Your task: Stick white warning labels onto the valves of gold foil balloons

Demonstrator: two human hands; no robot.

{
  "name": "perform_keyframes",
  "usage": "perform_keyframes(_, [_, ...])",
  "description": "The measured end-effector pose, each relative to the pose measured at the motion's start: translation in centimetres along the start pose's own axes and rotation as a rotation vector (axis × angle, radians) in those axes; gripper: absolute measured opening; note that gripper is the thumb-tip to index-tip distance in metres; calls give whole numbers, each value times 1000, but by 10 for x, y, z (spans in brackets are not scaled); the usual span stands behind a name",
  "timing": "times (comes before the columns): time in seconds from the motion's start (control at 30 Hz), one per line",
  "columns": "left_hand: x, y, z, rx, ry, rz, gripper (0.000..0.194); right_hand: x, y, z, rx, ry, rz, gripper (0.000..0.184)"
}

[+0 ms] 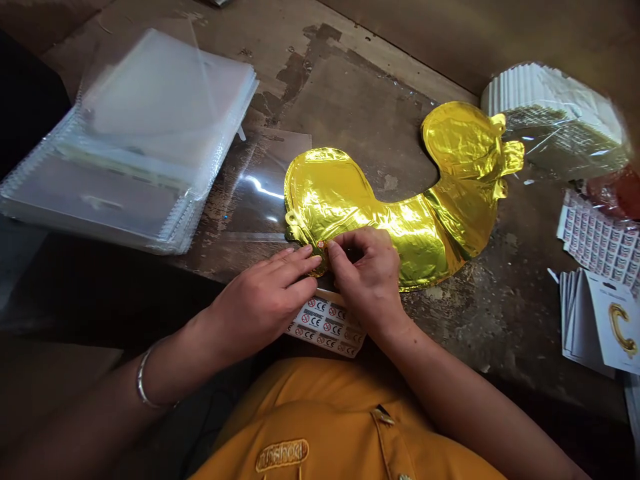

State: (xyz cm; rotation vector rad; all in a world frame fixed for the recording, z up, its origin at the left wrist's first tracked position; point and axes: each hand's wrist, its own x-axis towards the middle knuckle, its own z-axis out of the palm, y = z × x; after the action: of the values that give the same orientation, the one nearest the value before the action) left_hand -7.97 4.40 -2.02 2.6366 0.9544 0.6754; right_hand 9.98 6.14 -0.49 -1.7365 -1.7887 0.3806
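A gold foil balloon [420, 233], flat and curved like a letter C, lies on the worn table. My left hand [265, 300] rests with its fingers stretched out, the tips on the balloon's lower left end. My right hand [370, 273] is closed in a pinch at that same end, thumb and index finger at a small sticker [321, 245] with a red mark. Whether the sticker is fully on the foil I cannot tell. Below both hands is a sheet of CE stickers [325, 327], partly covered by them.
Clear plastic bags [150, 107] are stacked at the left, and a loose clear bag [265, 180] lies beside the balloon. Back right stands a plastic-wrapped white stack [555, 113]. Printed label sheets [600, 240] and folded cards [607, 320] picturing a gold C are at the right.
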Motion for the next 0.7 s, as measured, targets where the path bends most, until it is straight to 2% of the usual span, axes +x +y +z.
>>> perform_keyframes(0.23, [2,2,-1,4,-8,-2,19,0,-1,3,-111,-22,-4,14])
perform_keyframes(0.3, [2,2,0,4,-5,-7,18,6,3,2,-156,-27,13,21])
perform_keyframes(0.4, [2,2,1,-10,4,-20,18,15,11,-5,-242,25,-6,21])
perform_keyframes(0.5, [1,1,3,-36,25,-16,17,15,17,-18,-292,127,-207,20])
perform_keyframes(0.53, [1,1,3,-52,39,-13,16,11,17,-23,-279,94,-312,21])
perform_keyframes(0.6, [0,1,2,-97,62,-27,15,2,16,-28,-242,-64,-502,20])
perform_keyframes(0.67, [-1,3,0,-151,71,-75,14,-6,13,-30,-246,-197,-591,21])
perform_keyframes(0.7, [-2,4,-1,-174,67,-106,13,-8,12,-30,-269,-222,-601,23])
